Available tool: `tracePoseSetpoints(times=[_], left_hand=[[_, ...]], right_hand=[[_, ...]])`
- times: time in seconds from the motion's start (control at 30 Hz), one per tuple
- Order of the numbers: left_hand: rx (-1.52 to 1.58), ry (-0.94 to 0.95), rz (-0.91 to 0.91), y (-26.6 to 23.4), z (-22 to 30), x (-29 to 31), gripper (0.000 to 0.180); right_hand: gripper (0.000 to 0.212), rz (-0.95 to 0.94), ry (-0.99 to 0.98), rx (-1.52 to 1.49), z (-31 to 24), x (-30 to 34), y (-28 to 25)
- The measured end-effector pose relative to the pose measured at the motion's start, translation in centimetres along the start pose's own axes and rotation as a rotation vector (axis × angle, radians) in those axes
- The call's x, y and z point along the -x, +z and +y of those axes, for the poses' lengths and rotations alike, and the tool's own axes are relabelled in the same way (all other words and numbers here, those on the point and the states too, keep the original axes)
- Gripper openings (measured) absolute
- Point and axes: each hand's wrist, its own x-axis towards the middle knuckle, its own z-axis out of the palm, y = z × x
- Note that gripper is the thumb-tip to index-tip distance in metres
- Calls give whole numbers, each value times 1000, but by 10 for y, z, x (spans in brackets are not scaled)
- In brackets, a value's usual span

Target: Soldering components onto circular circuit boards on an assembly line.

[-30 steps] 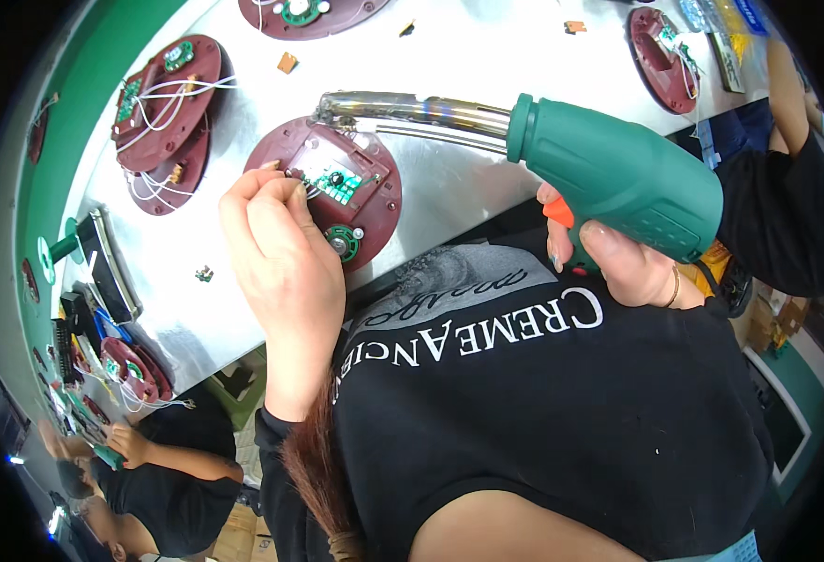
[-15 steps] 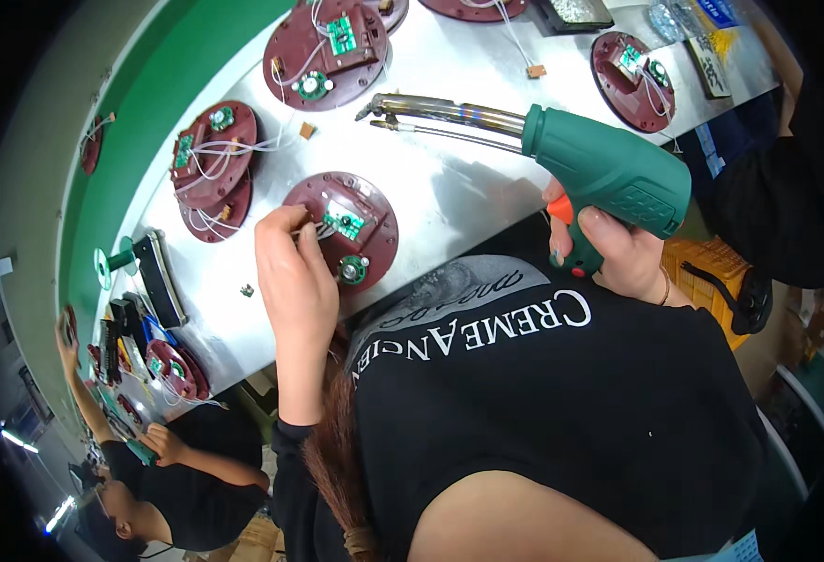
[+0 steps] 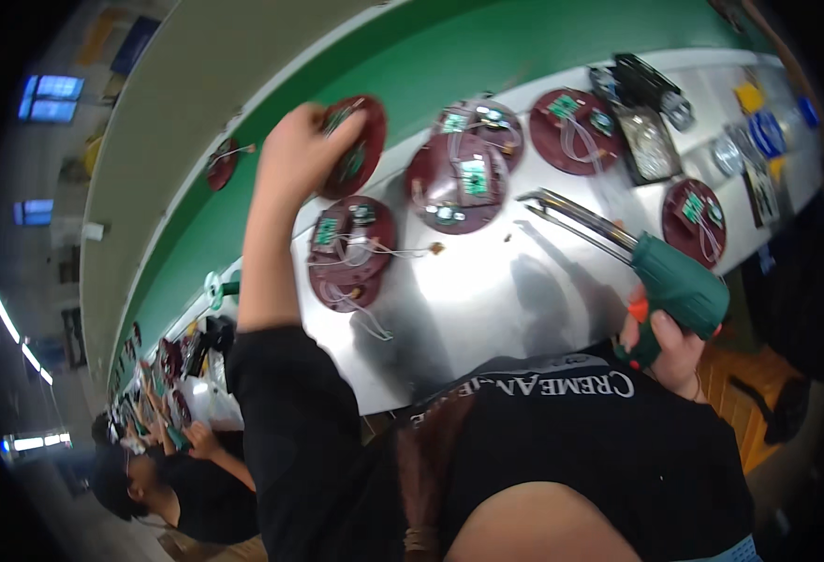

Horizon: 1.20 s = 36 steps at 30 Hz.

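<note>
Stretched out to the far left, my left hand (image 3: 298,159) grips the edge of a round maroon disc (image 3: 367,157) with a green circuit board on it. That disc is over the green strip (image 3: 449,70) behind the metal table. In my right hand (image 3: 674,354) is a green soldering gun (image 3: 679,281) with an orange trigger, its long metal tip pointing left above the table. Below the left hand lies a stack of maroon discs (image 3: 351,248) with white wires. More discs (image 3: 459,183) with circuit boards overlap near the middle.
Another wired disc (image 3: 576,131) lies at the back, beside a metal tray (image 3: 651,145). One more disc (image 3: 695,223) rests at the right. A lone disc (image 3: 222,164) sits on the green strip. At the lower left a co-worker (image 3: 201,487) works at the same table.
My left hand has gone from the disc at the table's near side to the far green strip, now holding a disc there. The view has shifted; the soldering gun stays in my right hand.
</note>
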Motion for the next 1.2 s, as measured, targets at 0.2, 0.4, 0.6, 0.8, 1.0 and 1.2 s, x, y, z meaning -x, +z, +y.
tracePoseSetpoints(times=[0.2,0.4,0.6,0.8,1.0,1.2], left_hand=[[-311,206,-91,62,-82,-114,54],[-224,-340,480,7,-247,-132,51],[30,-995,238,-40,-379,-159,86],[67,-1032,-131,-37,-435,-208,66],[-432,-442,68,-53,-308,-153,63],[-224,339,105,-61,-38,58,52]], right_hand=[[37,81,26,32,12,-9,3],[49,216,4,132,10,-28,28],[56,219,35,160,18,-51,39],[61,210,108,190,-4,-47,49],[59,208,128,123,-10,-42,46],[55,138,15,43,-3,-23,36]])
